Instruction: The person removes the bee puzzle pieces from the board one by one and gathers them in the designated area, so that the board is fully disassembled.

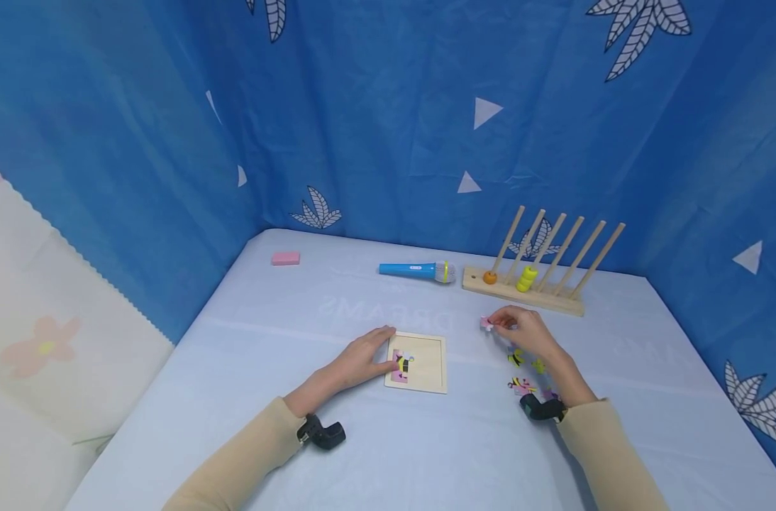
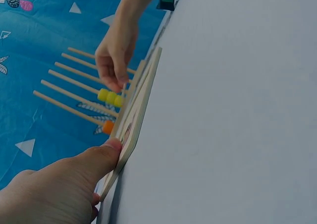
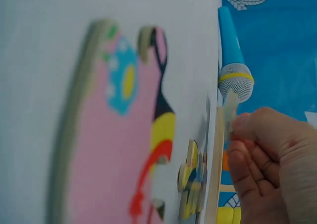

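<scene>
A shallow wooden puzzle tray (image 1: 420, 389) lies on the table, with pink, yellow and black jigsaw pieces (image 1: 398, 374) along its left side. My left hand (image 1: 360, 360) holds the tray by its left edge; the thumb lies over the rim in the left wrist view. To the right of the tray, my right hand (image 1: 525, 332) pinches a small pink puzzle piece (image 1: 486, 323) between thumb and fingers. The right wrist view shows that piece (image 3: 231, 113) edge-on. Several loose puzzle pieces (image 1: 521, 386) with bee-like patterns lie below the right hand, some partly hidden by the forearm.
Behind the right hand stands a wooden peg rack (image 1: 522, 294) with upright rods and orange and yellow beads. A blue toy microphone (image 1: 408, 270) lies left of it, and a pink block (image 1: 286, 258) sits far left. Blue curtain (image 1: 375, 128) hangs along the back.
</scene>
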The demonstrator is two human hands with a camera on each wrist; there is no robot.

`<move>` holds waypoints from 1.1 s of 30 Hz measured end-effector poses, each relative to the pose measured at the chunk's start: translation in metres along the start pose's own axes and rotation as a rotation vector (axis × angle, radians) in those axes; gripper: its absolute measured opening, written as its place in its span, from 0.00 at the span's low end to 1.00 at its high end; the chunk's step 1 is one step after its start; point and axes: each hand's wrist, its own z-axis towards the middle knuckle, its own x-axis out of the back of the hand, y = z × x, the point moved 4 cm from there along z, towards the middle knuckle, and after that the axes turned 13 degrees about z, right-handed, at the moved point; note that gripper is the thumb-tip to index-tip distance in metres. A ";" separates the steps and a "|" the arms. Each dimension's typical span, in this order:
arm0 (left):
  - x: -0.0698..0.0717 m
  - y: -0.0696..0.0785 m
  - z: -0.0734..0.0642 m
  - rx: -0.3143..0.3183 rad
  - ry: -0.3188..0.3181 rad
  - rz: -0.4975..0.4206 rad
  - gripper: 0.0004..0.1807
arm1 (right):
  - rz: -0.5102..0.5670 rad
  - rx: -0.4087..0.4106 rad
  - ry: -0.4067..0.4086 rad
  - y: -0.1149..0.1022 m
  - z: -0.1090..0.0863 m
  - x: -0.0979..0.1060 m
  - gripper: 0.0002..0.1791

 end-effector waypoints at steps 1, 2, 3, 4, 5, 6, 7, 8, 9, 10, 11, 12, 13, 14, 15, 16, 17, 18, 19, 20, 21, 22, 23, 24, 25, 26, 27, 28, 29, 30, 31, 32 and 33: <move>0.000 0.000 0.000 -0.003 0.001 -0.004 0.41 | -0.005 -0.005 -0.008 0.002 0.000 -0.001 0.06; 0.001 0.000 0.000 -0.005 0.001 -0.008 0.41 | -0.007 -0.008 -0.015 0.003 -0.001 -0.002 0.06; 0.001 0.000 0.000 -0.005 -0.001 -0.010 0.41 | -0.010 -0.007 -0.017 0.005 -0.001 -0.002 0.06; 0.001 0.001 0.000 -0.007 -0.001 -0.012 0.40 | -0.011 -0.003 -0.021 0.006 -0.001 -0.003 0.06; 0.001 0.001 0.000 -0.008 -0.001 -0.014 0.40 | -0.012 -0.001 -0.021 0.008 -0.001 -0.004 0.06; 0.001 0.000 0.000 -0.006 -0.005 -0.013 0.40 | -0.015 0.004 -0.021 0.009 -0.001 -0.004 0.06; 0.001 0.000 0.000 -0.005 -0.006 -0.013 0.41 | -0.018 0.006 -0.021 0.011 0.000 -0.005 0.06; 0.001 0.000 0.000 -0.004 -0.006 -0.010 0.41 | -0.021 0.010 -0.023 0.012 0.000 -0.005 0.06; 0.001 0.000 0.000 -0.006 -0.005 -0.005 0.41 | -0.027 0.009 -0.024 0.013 0.000 -0.006 0.06; 0.001 -0.001 0.000 -0.008 0.000 -0.002 0.41 | -0.028 0.008 -0.027 0.014 0.001 -0.006 0.06; 0.001 -0.001 0.000 -0.010 0.002 0.001 0.41 | -0.030 0.001 -0.027 0.015 0.001 -0.006 0.06; 0.001 -0.002 0.000 -0.012 0.005 0.002 0.41 | -0.031 -0.003 -0.032 0.015 0.001 -0.006 0.06; 0.000 -0.002 0.000 -0.014 0.008 0.004 0.41 | -0.029 -0.008 -0.036 0.014 0.001 -0.006 0.06; 0.000 -0.002 0.000 -0.014 0.009 0.006 0.41 | -0.028 -0.016 -0.041 0.013 0.002 -0.004 0.06; 0.000 -0.003 0.000 -0.015 0.010 0.007 0.41 | -0.018 -0.012 -0.038 0.009 0.003 -0.002 0.07; 0.000 -0.003 0.000 -0.014 0.011 0.008 0.41 | -0.008 -0.003 -0.036 0.005 0.004 0.001 0.07; 0.000 -0.003 0.000 -0.013 0.012 0.008 0.41 | 0.010 0.012 -0.030 -0.003 0.006 0.004 0.08; 0.000 -0.003 -0.001 -0.012 0.013 0.009 0.41 | 0.028 0.031 -0.025 -0.011 0.008 0.009 0.09; 0.000 -0.004 -0.001 -0.011 0.014 0.012 0.41 | 0.048 0.044 -0.015 -0.021 0.010 0.013 0.10; 0.000 -0.004 -0.001 -0.012 0.017 0.008 0.41 | 0.068 0.062 -0.008 -0.031 0.012 0.016 0.11; 0.000 -0.004 -0.001 -0.014 0.021 0.006 0.41 | 0.088 0.089 -0.002 -0.042 0.013 0.019 0.12; 0.000 -0.003 -0.002 -0.016 0.023 0.005 0.41 | 0.105 0.100 0.002 -0.052 0.014 0.020 0.12; 0.000 -0.003 -0.002 -0.018 0.024 0.003 0.40 | 0.127 0.112 0.000 -0.061 0.014 0.019 0.13; 0.000 -0.003 -0.002 -0.021 0.025 0.004 0.40 | 0.150 0.115 -0.002 -0.069 0.014 0.017 0.14; -0.001 -0.003 -0.002 -0.025 0.025 0.001 0.40 | 0.176 0.120 -0.005 -0.075 0.013 0.012 0.14; -0.001 -0.003 -0.003 -0.029 0.026 -0.001 0.40 | 0.208 0.125 -0.012 -0.080 0.012 0.006 0.14; -0.001 -0.002 -0.003 -0.032 0.026 -0.001 0.41 | 0.238 0.126 -0.020 -0.084 0.011 -0.002 0.14; -0.001 -0.002 -0.003 -0.036 0.026 -0.004 0.41 | 0.271 0.121 -0.028 -0.087 0.010 -0.012 0.14; -0.001 -0.002 -0.003 -0.039 0.025 -0.007 0.41 | 0.298 0.114 -0.037 -0.088 0.008 -0.022 0.13; -0.001 -0.001 -0.003 -0.044 0.022 -0.010 0.42 | 0.319 0.103 -0.048 -0.089 0.006 -0.032 0.13; -0.001 -0.001 -0.003 -0.047 0.019 -0.015 0.43 | 0.329 0.099 -0.060 -0.089 0.004 -0.043 0.12; -0.001 0.000 -0.002 -0.050 0.015 -0.017 0.43 | 0.334 0.090 -0.074 -0.090 0.002 -0.054 0.12; -0.001 0.000 -0.002 -0.052 0.010 -0.018 0.44 | 0.328 0.094 -0.089 -0.090 0.000 -0.064 0.11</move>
